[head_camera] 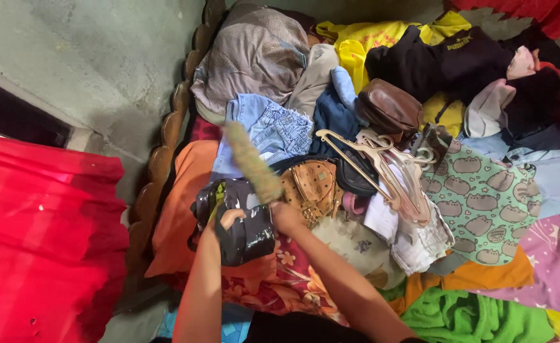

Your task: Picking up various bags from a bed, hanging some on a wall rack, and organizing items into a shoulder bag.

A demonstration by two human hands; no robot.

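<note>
Glossy black bag [245, 222], tan studded bag [312, 184], blurred (greenish, perhaps) brush [253, 162].

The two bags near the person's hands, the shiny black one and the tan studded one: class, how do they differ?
The shiny black bag is dark and glossy; the tan studded bag is brown and patterned. The left hand grips the black bag, while the right hand lies beside the tan one, holding a brush. Both lie on the clothes pile.
</note>
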